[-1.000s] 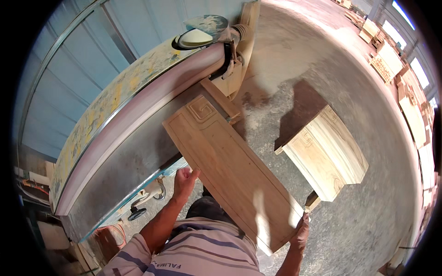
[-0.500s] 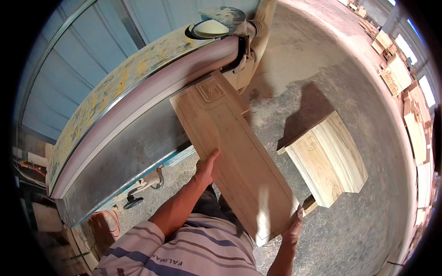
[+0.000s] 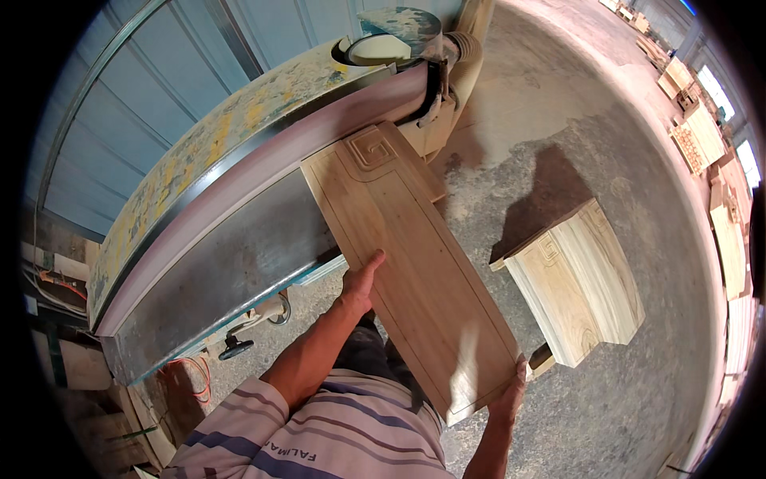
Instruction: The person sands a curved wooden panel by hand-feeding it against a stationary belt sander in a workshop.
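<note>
Left hand point(image 3: 361, 279): fingers point(image 3: 373, 259) laid flat on the face of the panel point(image 3: 415, 263), at its left edge near mid-length; pressing, not clamped round it.

Right hand point(image 3: 511, 395): fingers curled on the panel's near right corner, gripping the edge.

Panel: long pale wood board with a carved key pattern at its far end, held slanting across the counter point(image 3: 231, 271), far end against the belt point(image 3: 263, 172) of the sander.

Sander: long, yellow-flecked housing, dust hood point(image 3: 399, 36) at the far end.

Stack point(image 3: 578, 287): like panels, on the floor point(image 3: 622, 160), well apart to the right.

Risks, as judged:
- Left fingers sit near the belt; a slip along the board could carry them into it.
- Uneven pressure could gouge the carved end.
- A corner-only right grip could let the belt snatch the panel sideways.
</note>
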A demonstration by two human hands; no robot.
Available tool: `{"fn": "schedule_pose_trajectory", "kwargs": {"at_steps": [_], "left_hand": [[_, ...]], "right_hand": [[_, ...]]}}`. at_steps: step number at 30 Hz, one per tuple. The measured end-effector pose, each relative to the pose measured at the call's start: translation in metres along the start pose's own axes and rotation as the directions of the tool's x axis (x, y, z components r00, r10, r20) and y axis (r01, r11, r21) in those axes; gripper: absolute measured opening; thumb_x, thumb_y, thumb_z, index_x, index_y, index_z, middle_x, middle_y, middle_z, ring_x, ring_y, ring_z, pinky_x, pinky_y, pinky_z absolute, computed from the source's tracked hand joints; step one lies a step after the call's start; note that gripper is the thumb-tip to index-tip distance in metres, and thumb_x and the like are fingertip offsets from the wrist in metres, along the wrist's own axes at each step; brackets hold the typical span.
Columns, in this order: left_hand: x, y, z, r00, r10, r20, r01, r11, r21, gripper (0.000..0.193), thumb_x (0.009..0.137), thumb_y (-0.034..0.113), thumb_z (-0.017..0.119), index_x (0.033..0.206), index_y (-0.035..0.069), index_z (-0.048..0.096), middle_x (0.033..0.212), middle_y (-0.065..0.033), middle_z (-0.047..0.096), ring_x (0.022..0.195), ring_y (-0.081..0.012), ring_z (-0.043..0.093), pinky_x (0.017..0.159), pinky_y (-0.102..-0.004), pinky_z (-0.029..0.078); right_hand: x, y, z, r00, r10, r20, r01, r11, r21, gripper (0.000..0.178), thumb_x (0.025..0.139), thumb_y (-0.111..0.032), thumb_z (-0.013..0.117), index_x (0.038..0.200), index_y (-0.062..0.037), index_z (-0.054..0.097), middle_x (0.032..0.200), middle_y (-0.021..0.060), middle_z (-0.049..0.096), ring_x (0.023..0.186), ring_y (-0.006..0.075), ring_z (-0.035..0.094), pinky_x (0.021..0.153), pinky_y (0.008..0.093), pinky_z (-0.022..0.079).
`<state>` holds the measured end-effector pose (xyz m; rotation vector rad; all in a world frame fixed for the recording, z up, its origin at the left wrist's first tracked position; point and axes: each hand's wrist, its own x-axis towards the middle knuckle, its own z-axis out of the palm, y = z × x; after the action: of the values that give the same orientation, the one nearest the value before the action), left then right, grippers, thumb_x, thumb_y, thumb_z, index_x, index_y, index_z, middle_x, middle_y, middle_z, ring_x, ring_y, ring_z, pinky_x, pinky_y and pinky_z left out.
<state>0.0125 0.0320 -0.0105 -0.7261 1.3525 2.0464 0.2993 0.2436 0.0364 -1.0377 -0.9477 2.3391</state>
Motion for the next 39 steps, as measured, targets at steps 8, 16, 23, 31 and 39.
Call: {"fn": "schedule_pose_trajectory", "kwargs": {"at_steps": [8, 16, 23, 31, 39], "left_hand": [[-0.005, 0.013, 0.01, 0.998, -0.032, -0.062, 0.033, 0.999, 0.013, 0.066, 0.07, 0.032, 0.078, 0.121, 0.003, 0.048, 0.113, -0.01, 0.057, 0.104, -0.0259, 0.056, 0.085, -0.0441, 0.048], [-0.012, 0.018, 0.014, 0.998, -0.022, -0.06, 0.025, 0.998, 0.062, 0.068, 0.072, 0.036, 0.076, 0.123, 0.003, 0.046, 0.117, -0.01, 0.055, 0.106, -0.0265, 0.055, 0.088, -0.0458, 0.046], [0.005, 0.007, 0.001, 1.0, 0.009, 0.004, -0.009, 1.0, 0.028, 0.068, 0.07, 0.036, 0.077, 0.123, 0.005, 0.046, 0.117, -0.0094, 0.055, 0.107, -0.0268, 0.054, 0.088, -0.0466, 0.046], [0.004, 0.007, 0.001, 1.0, 0.01, 0.012, -0.01, 1.0, 0.001, 0.069, 0.07, 0.035, 0.078, 0.123, 0.005, 0.046, 0.116, -0.0094, 0.055, 0.107, -0.0269, 0.054, 0.087, -0.0463, 0.047], [0.008, 0.006, -0.001, 0.999, -0.004, 0.032, 0.004, 1.0, 0.002, 0.069, 0.071, 0.036, 0.077, 0.122, 0.003, 0.046, 0.115, -0.0116, 0.055, 0.106, -0.0287, 0.054, 0.087, -0.0481, 0.047]], "right_hand": [[0.006, 0.001, 0.012, 0.99, 0.047, -0.135, -0.047, 0.999, 0.006, 0.051, 0.095, -0.041, 0.039, 0.128, -0.0031, 0.043, 0.124, 0.0128, 0.051, 0.113, 0.0248, 0.049, 0.098, 0.0376, 0.039], [0.007, 0.004, 0.008, 0.994, 0.016, -0.105, -0.015, 1.0, 0.01, 0.054, 0.093, -0.041, 0.042, 0.129, -0.0016, 0.042, 0.125, 0.0127, 0.05, 0.114, 0.0254, 0.049, 0.099, 0.0383, 0.038], [0.008, 0.005, 0.008, 0.995, 0.028, -0.101, -0.025, 0.999, 0.036, 0.055, 0.093, -0.042, 0.042, 0.13, -0.0011, 0.04, 0.128, 0.0127, 0.047, 0.115, 0.0252, 0.048, 0.1, 0.038, 0.037], [0.007, 0.004, 0.009, 0.998, -0.007, -0.056, 0.008, 1.0, 0.014, 0.053, 0.095, -0.04, 0.036, 0.131, -0.0008, 0.04, 0.125, 0.0136, 0.049, 0.114, 0.025, 0.049, 0.099, 0.0375, 0.038], [0.003, -0.001, 0.018, 0.993, -0.018, -0.114, 0.013, 0.999, -0.042, 0.054, 0.095, -0.04, 0.038, 0.131, -0.0001, 0.039, 0.126, 0.0147, 0.048, 0.115, 0.0267, 0.048, 0.099, 0.0387, 0.038]]}}
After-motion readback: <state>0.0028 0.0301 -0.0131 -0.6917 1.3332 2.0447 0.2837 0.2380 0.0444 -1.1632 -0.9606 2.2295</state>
